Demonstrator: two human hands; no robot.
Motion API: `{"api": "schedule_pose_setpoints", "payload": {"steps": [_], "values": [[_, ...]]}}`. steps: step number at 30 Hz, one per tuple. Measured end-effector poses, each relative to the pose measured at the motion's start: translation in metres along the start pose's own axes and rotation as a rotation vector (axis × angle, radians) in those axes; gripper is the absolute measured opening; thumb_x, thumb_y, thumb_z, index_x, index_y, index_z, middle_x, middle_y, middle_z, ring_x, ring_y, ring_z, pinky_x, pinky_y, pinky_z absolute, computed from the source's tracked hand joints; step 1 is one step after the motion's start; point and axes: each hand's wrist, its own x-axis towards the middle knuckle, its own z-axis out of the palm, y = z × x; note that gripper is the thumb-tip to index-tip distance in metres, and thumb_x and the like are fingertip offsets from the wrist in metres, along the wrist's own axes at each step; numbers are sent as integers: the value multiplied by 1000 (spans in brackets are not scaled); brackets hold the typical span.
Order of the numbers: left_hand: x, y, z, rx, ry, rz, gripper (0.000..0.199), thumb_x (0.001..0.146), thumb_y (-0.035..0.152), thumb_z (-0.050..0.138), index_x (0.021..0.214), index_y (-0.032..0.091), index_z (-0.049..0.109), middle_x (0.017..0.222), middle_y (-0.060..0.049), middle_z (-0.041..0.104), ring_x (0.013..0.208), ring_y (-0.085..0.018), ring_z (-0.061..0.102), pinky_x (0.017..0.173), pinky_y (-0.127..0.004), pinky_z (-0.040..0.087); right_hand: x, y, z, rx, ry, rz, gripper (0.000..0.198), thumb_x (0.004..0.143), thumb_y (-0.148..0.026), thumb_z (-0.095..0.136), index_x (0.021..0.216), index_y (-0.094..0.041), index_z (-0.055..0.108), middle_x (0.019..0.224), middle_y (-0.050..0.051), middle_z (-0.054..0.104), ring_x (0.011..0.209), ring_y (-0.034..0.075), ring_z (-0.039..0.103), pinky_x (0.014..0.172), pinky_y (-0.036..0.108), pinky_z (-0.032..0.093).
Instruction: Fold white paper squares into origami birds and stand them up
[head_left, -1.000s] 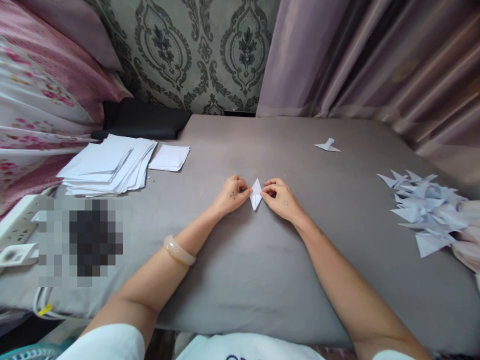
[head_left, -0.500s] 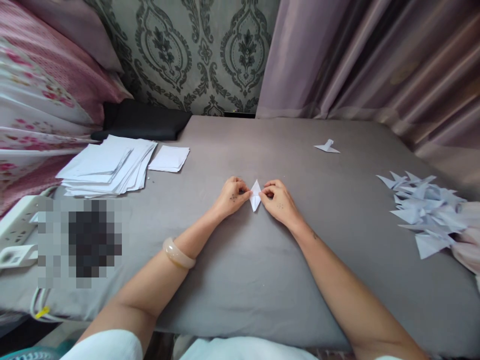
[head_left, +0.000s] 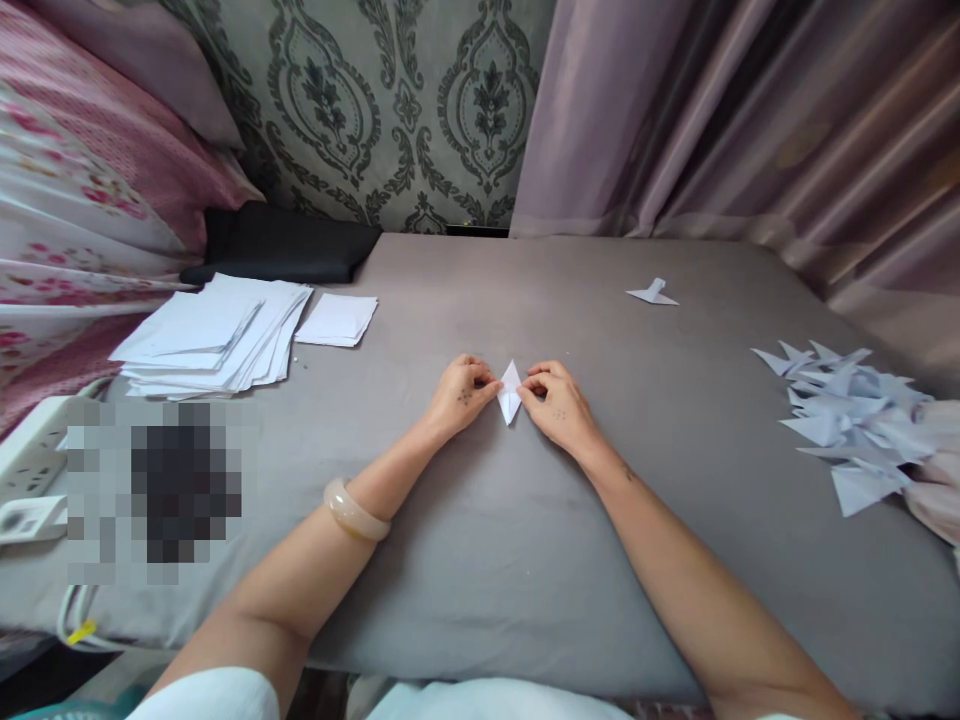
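The paper (head_left: 510, 393), folded into a narrow white diamond, was over the middle of the grey cloth (head_left: 480, 570), between the left hand (head_left: 459, 393), whose thumb and fingertips pinched its left edge, and the right hand (head_left: 559, 402), which pinched its right edge likewise. Farther out lay a small stack (head_left: 337, 320) and a larger pile (head_left: 217, 335) of white sheets to the left, and to the right one folded piece (head_left: 654, 293), well apart from a heap (head_left: 859, 410) of others.
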Motion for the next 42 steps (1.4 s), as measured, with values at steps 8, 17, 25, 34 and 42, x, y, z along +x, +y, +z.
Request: {"api": "schedule_pose_setpoints", "payload": {"steps": [8, 17, 25, 34, 42], "values": [[-1, -2, 3, 55, 2, 38, 8, 79, 20, 63, 73, 14, 60, 90, -6, 56, 82, -16, 55, 79, -33, 48, 1, -2, 0, 92, 27, 43, 11, 76, -26, 61, 69, -19, 65, 104, 7, 60, 72, 13, 59, 77, 33, 49], [-5, -2, 8, 316, -32, 396, 19, 93, 17, 41, 93, 16, 60, 97, -8, 59, 88, -18, 49, 84, -32, 44, -1, 4, -2, 103, 2, -89, 7, 82, -20, 58, 83, -20, 65, 89, 3, 61, 78, 14, 58, 76, 29, 47], [-14, 1, 0, 468, -138, 482, 32, 92, 10, 36, 106, 15, 64, 98, -10, 64, 87, -20, 55, 79, -33, 47, -20, -6, -13, -328, -87, -355, 33, 92, -13, 40, 112, -23, 65, 106, 8, 63, 96, 22, 54, 84, 34, 45], [-18, -8, -22, 329, -230, 549, 42, 86, 3, 36, 111, 18, 66, 118, -7, 66, 106, -19, 58, 93, -36, 49, -27, -10, -20, -443, -163, -428, 42, 88, -6, 38, 122, -20, 59, 116, 10, 60, 102, 23, 51, 86, 37, 42], [-25, -1, -30, 443, -304, 606, 54, 82, -3, 33, 125, 17, 59, 129, -10, 59, 111, -20, 54, 96, -37, 48, -34, -9, -29, -413, -216, -467, 47, 83, -2, 39, 123, -19, 59, 122, 11, 60, 110, 24, 49, 89, 39, 44]]}}
